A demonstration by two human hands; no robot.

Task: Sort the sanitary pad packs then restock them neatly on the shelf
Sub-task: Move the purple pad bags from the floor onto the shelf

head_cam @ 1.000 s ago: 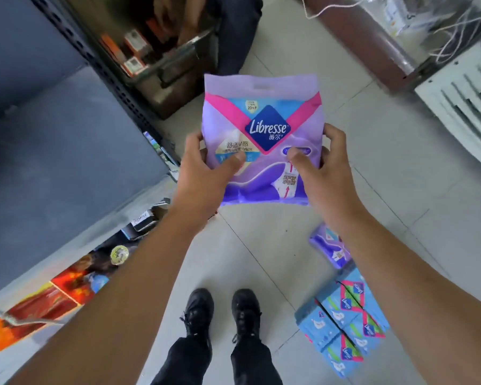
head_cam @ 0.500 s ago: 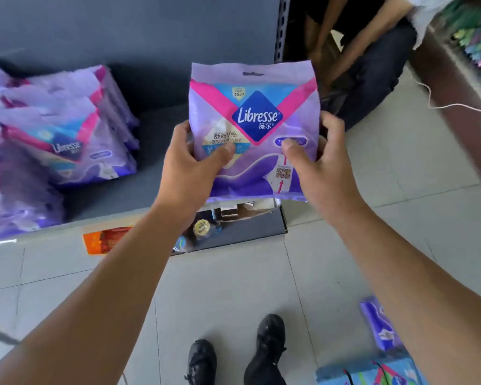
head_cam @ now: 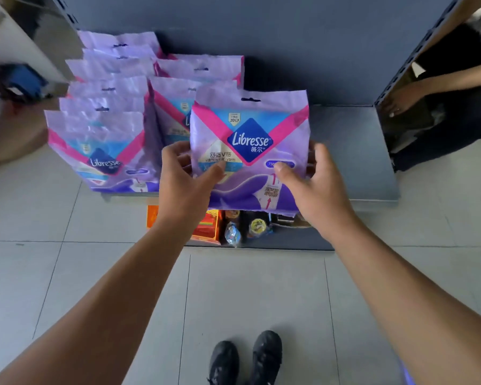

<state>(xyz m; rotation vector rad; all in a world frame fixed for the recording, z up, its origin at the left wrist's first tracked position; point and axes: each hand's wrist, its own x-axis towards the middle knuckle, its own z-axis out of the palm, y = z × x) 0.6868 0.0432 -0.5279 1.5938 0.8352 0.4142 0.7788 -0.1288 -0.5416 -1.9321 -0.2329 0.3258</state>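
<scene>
Two hands hold one purple pad pack (head_cam: 250,151) upright, its printed face toward the camera, above the front edge of the grey shelf (head_cam: 350,151). Left hand (head_cam: 184,182) grips the pack's lower left side, thumb curled onto the front face and fingers wrapped behind the edge. Right hand (head_cam: 314,184) grips the lower right side in the same manner, thumb pressed on the front near the blue label, fingers behind. Whether the pack's bottom edge touches the shelf cannot be told; it hangs past the shelf front.

On the shelf, left of the held pack, stand two rows of like purple packs. The left row of packs (head_cam: 103,129) runs from the shelf front back toward the rear panel. The middle row of packs (head_cam: 195,76) stands just behind and beside the held pack, partly hidden by it. The shelf surface to the right of the held pack is bare grey.

Below the shelf front, small colourful goods (head_cam: 233,229) lie on a lower ledge. Black shoes (head_cam: 247,357) stand on the tiled floor well in front of the shelf. Another person's hand (head_cam: 400,102) shows beyond the shelf's right upright.
</scene>
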